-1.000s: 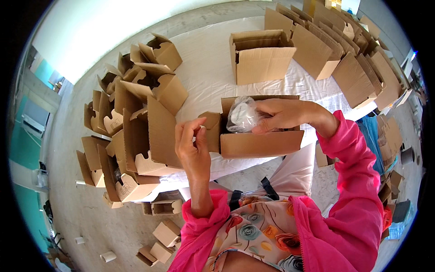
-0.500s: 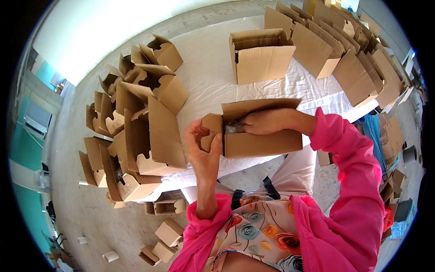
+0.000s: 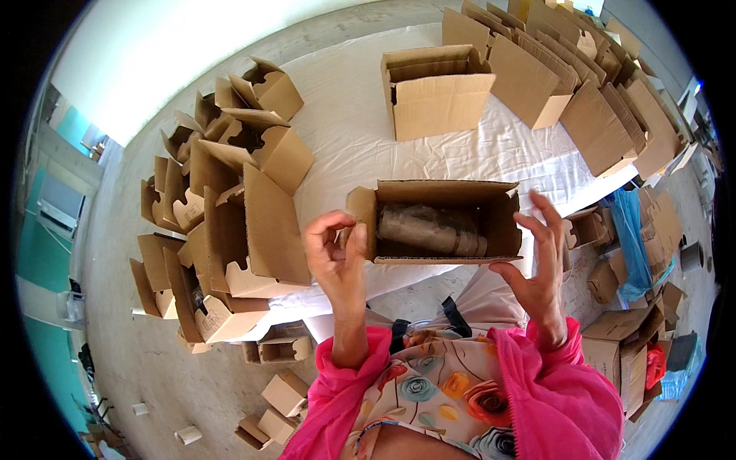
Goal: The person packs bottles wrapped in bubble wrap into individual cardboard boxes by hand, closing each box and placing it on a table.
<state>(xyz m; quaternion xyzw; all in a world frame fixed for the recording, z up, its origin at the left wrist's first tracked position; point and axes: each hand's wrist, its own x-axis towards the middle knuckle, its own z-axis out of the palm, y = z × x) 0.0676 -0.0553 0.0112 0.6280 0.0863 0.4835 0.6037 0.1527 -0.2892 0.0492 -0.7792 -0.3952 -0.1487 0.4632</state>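
Observation:
An open cardboard box (image 3: 448, 261) sits in front of me at the near edge of a white-covered table. Inside it lies a long rounded brownish object (image 3: 425, 228) wrapped in clear plastic film, narrower at its right end; I cannot make out what it is. My left hand (image 3: 337, 249) pinches the small end flap at the box's left between thumb and fingers. Beside the box's right end is my right hand (image 3: 540, 264), its fingers spread and curved around that end, with nothing in it.
On the left of the white cloth (image 3: 345, 107) several open boxes (image 3: 272, 230) stand crowded together. One taller box (image 3: 441, 107) stands at the far middle. Tightly packed flat boxes (image 3: 598, 126) line the right. More cartons (image 3: 287, 392) lie on the floor, and blue plastic (image 3: 629, 238) hangs at right.
My right hand has come out of the box and moved to its right end, uncovering the wrapped object. The left hand keeps hold of the left flap.

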